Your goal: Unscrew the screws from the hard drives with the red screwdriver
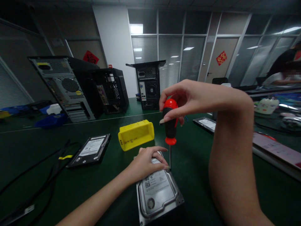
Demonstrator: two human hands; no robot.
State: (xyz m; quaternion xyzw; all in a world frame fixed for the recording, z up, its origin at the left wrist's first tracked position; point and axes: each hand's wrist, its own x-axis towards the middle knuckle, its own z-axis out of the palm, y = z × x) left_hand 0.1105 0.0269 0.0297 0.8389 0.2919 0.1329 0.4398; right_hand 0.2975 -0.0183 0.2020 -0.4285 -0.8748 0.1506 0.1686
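Note:
A silver hard drive (162, 191) lies on the green table at the near centre, label side up. Resting over its far part, my left hand (150, 161) holds it, thumb and fingertips bent toward its right edge. My right hand (180, 100) is closed around the red and black handle of a screwdriver (170, 125) from above. The screwdriver stands upright, its shaft pointing down to the drive's right edge beside my left fingertips. Whatever the tip meets is too small to make out. Just beyond the drive sits a yellow bin (136, 135) with small dark pieces inside.
Another hard drive (90, 150) lies at left, near black cables (50, 175). A third drive (205, 124) is partly behind my right forearm. Computer cases (78, 84) stand along the back, with a blue tray (51, 121) beside them. A person (285, 67) is at far right.

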